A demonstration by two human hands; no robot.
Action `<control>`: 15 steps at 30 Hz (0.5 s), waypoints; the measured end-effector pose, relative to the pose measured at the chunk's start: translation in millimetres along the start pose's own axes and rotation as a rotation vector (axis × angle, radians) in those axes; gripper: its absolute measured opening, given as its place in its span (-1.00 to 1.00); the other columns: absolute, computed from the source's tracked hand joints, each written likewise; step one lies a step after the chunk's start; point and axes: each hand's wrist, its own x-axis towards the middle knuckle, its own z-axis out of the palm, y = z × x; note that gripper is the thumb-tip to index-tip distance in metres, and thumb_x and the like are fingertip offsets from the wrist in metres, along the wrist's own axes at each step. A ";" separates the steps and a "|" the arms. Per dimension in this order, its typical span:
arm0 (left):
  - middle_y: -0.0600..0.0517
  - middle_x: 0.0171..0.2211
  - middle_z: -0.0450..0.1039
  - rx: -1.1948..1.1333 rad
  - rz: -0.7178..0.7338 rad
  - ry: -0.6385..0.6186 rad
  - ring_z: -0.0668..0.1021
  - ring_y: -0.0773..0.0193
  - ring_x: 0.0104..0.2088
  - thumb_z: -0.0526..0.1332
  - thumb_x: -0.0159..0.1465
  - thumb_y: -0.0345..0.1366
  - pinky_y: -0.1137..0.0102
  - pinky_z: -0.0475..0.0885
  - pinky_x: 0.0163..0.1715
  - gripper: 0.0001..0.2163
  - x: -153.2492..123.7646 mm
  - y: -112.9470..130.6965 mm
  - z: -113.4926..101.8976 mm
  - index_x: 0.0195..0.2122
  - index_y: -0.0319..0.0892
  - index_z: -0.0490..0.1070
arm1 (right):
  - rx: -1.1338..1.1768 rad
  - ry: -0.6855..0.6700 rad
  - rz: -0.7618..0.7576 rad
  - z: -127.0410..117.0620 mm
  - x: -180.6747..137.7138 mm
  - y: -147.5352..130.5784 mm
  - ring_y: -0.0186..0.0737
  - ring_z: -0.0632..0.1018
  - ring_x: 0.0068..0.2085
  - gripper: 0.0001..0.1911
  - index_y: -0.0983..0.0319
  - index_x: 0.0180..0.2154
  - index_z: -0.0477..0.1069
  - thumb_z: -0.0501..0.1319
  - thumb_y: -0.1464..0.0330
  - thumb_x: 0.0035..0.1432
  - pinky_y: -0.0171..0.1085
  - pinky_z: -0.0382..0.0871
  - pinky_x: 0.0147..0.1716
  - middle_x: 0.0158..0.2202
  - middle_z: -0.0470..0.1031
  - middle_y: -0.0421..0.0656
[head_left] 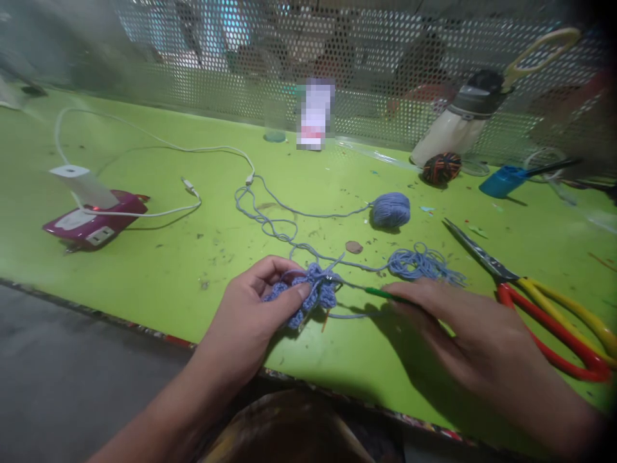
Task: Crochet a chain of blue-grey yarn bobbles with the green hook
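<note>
hook [378,292]: rear inside right hand [475,331], tip unclear | crochet [313,292]: partly behind left hand [255,296] | card [315,116]: pixelated | scissors [506,280]: yellow handle cut by right edge

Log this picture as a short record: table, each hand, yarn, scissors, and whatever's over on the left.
Table: green
Left hand: pinches the blue piece
Right hand: holds the green hook, its tip at the piece
Yarn: blue ball beyond the hands; loose coil near the right hand; dark multicoloured ball by the bottle
Scissors: on the right, red and yellow handles
Left side: purple power strip bearing a white charger
</note>
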 end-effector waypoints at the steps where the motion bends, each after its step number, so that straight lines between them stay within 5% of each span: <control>1: 0.12 -0.46 0.45 0.002 0.006 0.004 0.41 0.42 -0.47 0.38 0.11 -0.26 0.56 0.28 -0.49 -0.85 -0.5 0.9 0.4 -0.35 -0.16 0.46 | -0.001 -0.030 -0.017 -0.5 0.2 0.7 -0.19 0.56 -0.29 -0.81 0.21 -0.10 0.41 0.12 0.48 0.27 -0.25 0.41 -0.33 -0.30 0.55 -0.13; 15: 0.11 -0.46 0.43 0.061 0.013 0.031 0.41 0.39 -0.47 0.38 0.10 -0.25 0.52 0.27 -0.50 -0.84 -0.2 4.7 0.6 -0.36 -0.16 0.44 | -0.311 0.039 -0.120 -12.0 -3.0 6.2 -0.09 0.56 -0.32 -0.81 0.26 -0.11 0.41 0.08 0.45 0.28 -0.20 0.39 -0.43 -0.23 0.55 0.01</control>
